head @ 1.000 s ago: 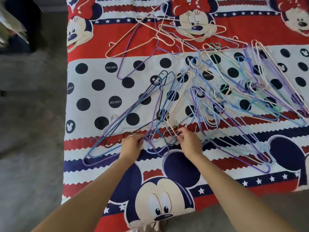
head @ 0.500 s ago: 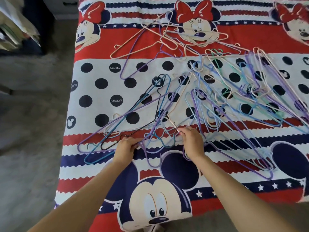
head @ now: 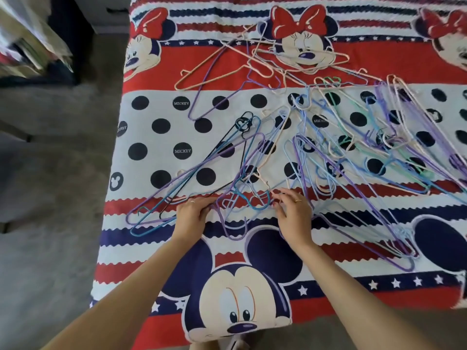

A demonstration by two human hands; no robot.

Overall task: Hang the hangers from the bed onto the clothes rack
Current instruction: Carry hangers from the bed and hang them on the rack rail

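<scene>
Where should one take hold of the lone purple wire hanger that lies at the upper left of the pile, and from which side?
Probably at its hook, coming from above. The purple wire hanger lies flat on the cartoon-print bed cover; its long narrow end points to the lower left and lies free, while peach wire hangers cross it near the hook, so lift gently.

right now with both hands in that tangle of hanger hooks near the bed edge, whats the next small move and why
Probably gather the loose hooks into one bunch before lifting. The left hand grips the hangers fanned out to the left, while the right hand reaches with relaxed fingers at the hooks between the hands. Those hooks overlap, so lifting now would likely drag neighbouring hangers along the bed.
</scene>
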